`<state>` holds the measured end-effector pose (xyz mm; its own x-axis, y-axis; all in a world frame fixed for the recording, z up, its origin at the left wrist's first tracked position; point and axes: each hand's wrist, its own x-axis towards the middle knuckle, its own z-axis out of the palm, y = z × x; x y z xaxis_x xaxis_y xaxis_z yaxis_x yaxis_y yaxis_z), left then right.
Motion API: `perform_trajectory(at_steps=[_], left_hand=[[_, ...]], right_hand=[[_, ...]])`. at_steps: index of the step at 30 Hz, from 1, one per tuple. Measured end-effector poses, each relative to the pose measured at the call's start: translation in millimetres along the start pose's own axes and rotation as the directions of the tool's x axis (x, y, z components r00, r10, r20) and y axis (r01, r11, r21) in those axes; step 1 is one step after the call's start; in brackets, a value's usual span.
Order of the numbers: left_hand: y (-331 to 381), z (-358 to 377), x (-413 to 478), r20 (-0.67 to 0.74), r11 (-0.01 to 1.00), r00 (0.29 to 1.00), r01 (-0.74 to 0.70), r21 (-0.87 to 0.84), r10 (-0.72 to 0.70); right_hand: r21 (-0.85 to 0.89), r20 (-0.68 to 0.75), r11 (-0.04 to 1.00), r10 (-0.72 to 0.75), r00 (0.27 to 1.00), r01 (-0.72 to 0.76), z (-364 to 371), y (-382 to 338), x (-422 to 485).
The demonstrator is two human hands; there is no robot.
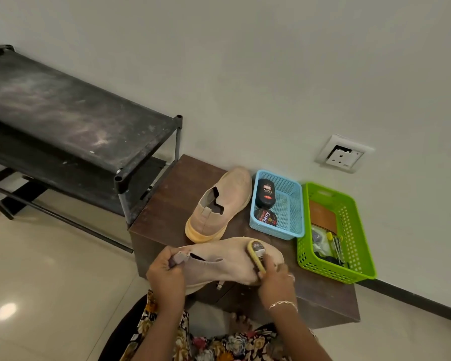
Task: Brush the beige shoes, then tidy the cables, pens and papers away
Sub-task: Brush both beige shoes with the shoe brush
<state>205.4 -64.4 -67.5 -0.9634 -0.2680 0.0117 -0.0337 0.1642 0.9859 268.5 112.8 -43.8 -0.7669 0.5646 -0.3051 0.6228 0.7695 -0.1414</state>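
My left hand (pixel 167 272) grips the heel end of a beige shoe (pixel 219 261), holding it on its side above the front of a low brown cabinet (pixel 167 204). My right hand (pixel 274 280) grips a yellow shoe brush (pixel 257 254), which lies against the shoe's toe part. The second beige shoe (pixel 219 204) stands upright on the cabinet just behind. A green basket (pixel 349 272) at the right holds pens, cables and a brown paper item.
A blue basket (pixel 292 204) with a black polish bottle (pixel 266 196) and a polish tin (pixel 266 217) sits between the standing shoe and the green basket. A dusty black shoe rack (pixel 76 121) stands at the left. A wall socket (pixel 344 153) is behind. The floor is tiled.
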Motion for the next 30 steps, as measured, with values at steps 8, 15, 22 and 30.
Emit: perform_trajectory(at_steps=[8,15,22,30], left_hand=[[6,7,-3,-0.025,0.999,0.999,0.045,0.013,-0.045],[4,4,-3,0.022,0.999,0.999,0.046,0.001,-0.046],[4,11,-8,0.02,0.996,0.996,0.084,-0.038,-0.083],[4,7,-7,0.019,0.993,0.995,0.099,-0.059,-0.098]], right_hand=[[0.332,-0.146,0.942,0.098,0.984,-0.044,19,-22,-23],[0.164,-0.101,0.98,-0.096,0.99,0.112,32,-7,-21],[0.183,-0.168,0.973,0.169,0.971,-0.138,7,11,9],[0.072,-0.001,0.973,-0.22,0.975,0.22,14,-3,-21]])
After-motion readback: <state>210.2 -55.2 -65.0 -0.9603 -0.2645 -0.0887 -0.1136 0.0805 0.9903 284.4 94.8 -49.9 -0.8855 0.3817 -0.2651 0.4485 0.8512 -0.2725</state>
